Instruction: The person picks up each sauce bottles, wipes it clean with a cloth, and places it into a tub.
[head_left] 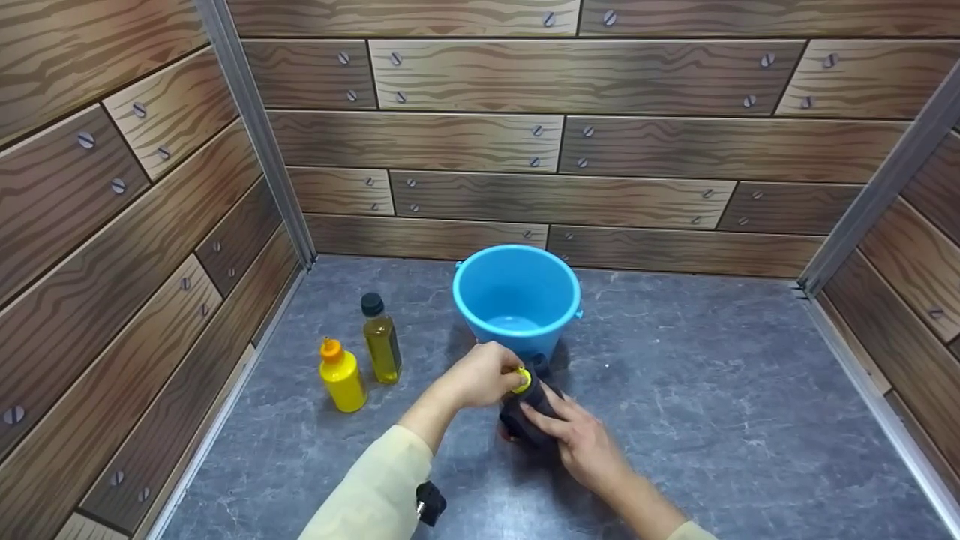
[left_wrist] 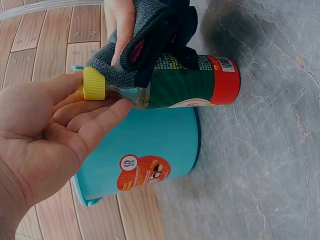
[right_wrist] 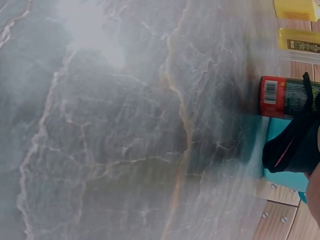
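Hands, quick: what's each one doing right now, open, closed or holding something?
Left hand: pinching the yellow cap.
Right hand: holding the dark cloth against the bottle.

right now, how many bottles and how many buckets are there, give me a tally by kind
Bottles: 3 (yellow bottle with an orange cap, oil bottle with a dark cap, red-and-green-labelled bottle with a yellow cap)
Buckets: 1 (blue bucket)
Total: 4
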